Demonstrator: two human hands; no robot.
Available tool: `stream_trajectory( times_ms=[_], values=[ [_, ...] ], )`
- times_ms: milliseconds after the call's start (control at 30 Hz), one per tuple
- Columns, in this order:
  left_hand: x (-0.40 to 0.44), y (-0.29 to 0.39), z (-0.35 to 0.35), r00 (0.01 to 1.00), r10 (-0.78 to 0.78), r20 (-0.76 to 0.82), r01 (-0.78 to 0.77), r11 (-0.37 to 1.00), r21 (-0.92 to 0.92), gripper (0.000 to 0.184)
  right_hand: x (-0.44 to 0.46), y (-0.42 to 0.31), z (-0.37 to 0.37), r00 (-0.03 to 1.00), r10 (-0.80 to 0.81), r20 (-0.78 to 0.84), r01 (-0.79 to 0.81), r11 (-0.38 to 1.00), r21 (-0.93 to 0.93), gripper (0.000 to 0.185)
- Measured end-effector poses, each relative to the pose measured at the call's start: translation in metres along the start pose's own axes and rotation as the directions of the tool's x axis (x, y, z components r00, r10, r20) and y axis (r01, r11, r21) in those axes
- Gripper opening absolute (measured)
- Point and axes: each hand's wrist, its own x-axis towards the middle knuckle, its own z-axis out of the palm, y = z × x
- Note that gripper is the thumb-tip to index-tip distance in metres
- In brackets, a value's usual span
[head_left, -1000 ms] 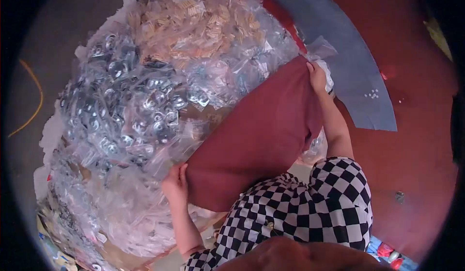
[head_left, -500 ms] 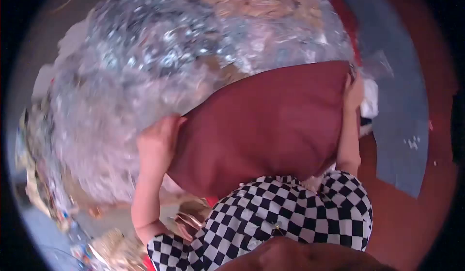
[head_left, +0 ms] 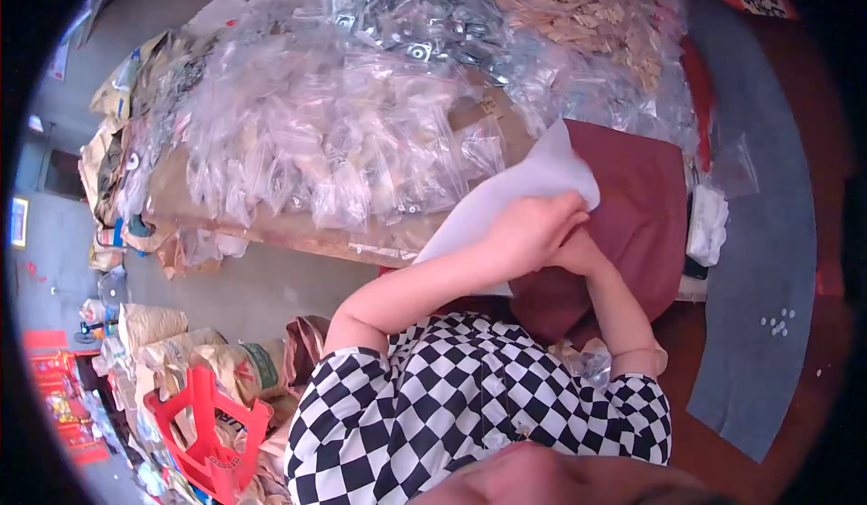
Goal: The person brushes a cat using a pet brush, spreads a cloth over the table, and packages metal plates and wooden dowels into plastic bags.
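Note:
A dark red sheet (head_left: 637, 180) lies across the table's near right part, its left side folded over so that a white underside (head_left: 506, 193) shows. My left hand (head_left: 533, 229) is closed on the folded part of the sheet. Close beside it, almost touching, my right hand (head_left: 580, 250) has its fingers bent at the sheet; its fingertips are partly hidden by the left hand, so what they grip is unclear. Heaps of clear plastic bags (head_left: 316, 135) lie left of the sheet.
Bags with metal parts (head_left: 415, 17) and tan pieces (head_left: 578, 8) are piled at the back. A grey strip (head_left: 759, 234) carries small white pieces (head_left: 777, 322) at the right. An upturned red stool (head_left: 212, 437) and sacks (head_left: 153, 324) stand at the lower left.
My left hand has moved right, folding the sheet's left side over and showing its white underside. My right hand has come down and left towards it. The view has shifted to the left.

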Motion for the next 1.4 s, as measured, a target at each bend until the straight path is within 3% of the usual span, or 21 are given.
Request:
stream_trajectory(
  times_ms=[67, 100, 133, 200, 267, 300, 367, 400, 467, 500, 533, 600, 700, 800, 833, 900, 967, 1033, 1133, 1233, 1400],
  values=[
    [-0.001, 0.004, -0.002, 0.993, 0.116, 0.003, -0.116, 0.993, -0.013, 0.013, -0.012, 0.027, 0.018, 0.976, -0.036, -0.214, 0.130, 0.888, 0.441, 0.066],
    [-0.003, -0.002, -0.010, 0.997, 0.067, -0.047, -0.073, 0.990, -0.125, 0.014, -0.011, 0.019, 0.023, 0.921, -0.061, -0.384, 0.238, 0.870, 0.432, 0.054],
    [-0.004, -0.008, -0.018, 0.996, 0.017, -0.089, -0.038, 0.970, -0.239, 0.017, -0.012, 0.003, 0.019, 0.855, 0.076, -0.512, 0.208, 0.856, 0.474, 0.047],
    [-0.001, -0.045, -0.042, 0.998, 0.013, -0.059, -0.006, 0.992, 0.129, 0.023, -0.016, 0.003, 0.022, 0.811, 0.333, -0.482, 0.319, 0.439, 0.840, 0.041],
    [0.012, -0.099, -0.038, 0.972, 0.222, -0.081, -0.167, 0.889, 0.427, 0.028, -0.022, 0.025, 0.018, 0.788, 0.378, -0.486, 0.357, 0.362, 0.861, 0.038],
    [0.017, -0.119, -0.039, 0.971, 0.227, -0.079, -0.174, 0.890, 0.421, 0.028, -0.024, 0.032, 0.018, 0.774, 0.409, -0.483, 0.392, 0.288, 0.874, 0.035],
    [0.031, -0.148, -0.048, 0.903, 0.419, 0.097, -0.381, 0.675, 0.632, 0.025, -0.025, 0.031, 0.027, 0.765, 0.399, -0.506, 0.425, 0.278, 0.861, 0.035],
    [0.038, -0.153, -0.067, 0.889, 0.440, 0.126, -0.417, 0.666, 0.618, 0.025, -0.024, 0.023, 0.043, 0.742, 0.406, -0.533, 0.472, 0.248, 0.846, 0.036],
    [0.046, -0.160, -0.086, 0.906, 0.159, 0.392, -0.377, 0.723, 0.579, 0.018, -0.023, 0.024, 0.048, 0.740, 0.391, -0.547, 0.485, 0.253, 0.837, 0.036],
    [0.041, -0.165, -0.087, 0.939, 0.239, 0.249, -0.340, 0.767, 0.544, 0.018, -0.022, 0.026, 0.049, 0.744, 0.375, -0.553, 0.490, 0.257, 0.833, 0.037],
    [0.039, -0.171, -0.092, 0.937, 0.241, 0.252, -0.343, 0.767, 0.543, 0.018, -0.019, 0.028, 0.049, 0.742, 0.376, -0.555, 0.492, 0.256, 0.832, 0.037],
    [0.038, -0.178, -0.100, 0.969, -0.144, 0.199, -0.049, 0.679, 0.732, 0.021, -0.010, 0.030, 0.052, 0.798, 0.343, -0.495, 0.461, 0.181, 0.869, 0.039],
    [0.044, -0.194, -0.114, 0.987, -0.149, 0.060, 0.052, 0.650, 0.758, 0.023, 0.021, 0.029, 0.071, 0.808, 0.359, -0.468, 0.430, 0.185, 0.884, 0.040],
    [0.069, -0.200, -0.104, 0.993, -0.104, 0.053, 0.029, 0.662, 0.749, 0.038, 0.046, 0.020, 0.084, 0.750, 0.469, -0.466, 0.312, 0.370, 0.875, 0.045],
    [0.075, -0.201, -0.102, 0.993, -0.108, 0.053, 0.032, 0.665, 0.746, 0.038, 0.050, 0.020, 0.088, 0.777, 0.392, -0.493, 0.330, 0.414, 0.848, 0.047],
    [0.087, -0.202, -0.099, 0.997, 0.069, 0.032, -0.072, 0.707, 0.704, 0.053, 0.053, 0.025, 0.090, 0.777, 0.372, -0.509, 0.324, 0.457, 0.829, 0.047],
    [0.097, -0.205, -0.098, 0.996, 0.050, 0.068, -0.083, 0.717, 0.692, 0.057, 0.049, 0.027, 0.089, 0.792, 0.336, -0.509, 0.303, 0.509, 0.806, 0.048],
    [0.103, -0.216, -0.099, 0.993, 0.039, 0.112, -0.106, 0.724, 0.682, 0.061, 0.047, 0.023, 0.088, 0.791, 0.349, -0.502, 0.311, 0.477, 0.822, 0.048],
    [0.103, -0.238, -0.095, 0.975, 0.166, 0.150, -0.223, 0.742, 0.632, 0.045, 0.047, 0.026, 0.088, 0.786, 0.391, -0.480, 0.315, 0.414, 0.854, 0.048],
    [0.100, -0.233, -0.106, 0.978, -0.011, 0.207, -0.128, 0.755, 0.644, 0.031, 0.045, 0.026, 0.086, 0.789, 0.404, -0.462, 0.321, 0.370, 0.872, 0.046],
    [0.019, -0.209, -0.153, 0.990, 0.130, -0.054, -0.061, 0.741, 0.668, 0.032, 0.052, 0.016, 0.084, 0.792, 0.390, -0.470, 0.374, 0.300, 0.878, 0.046]
  ],
)
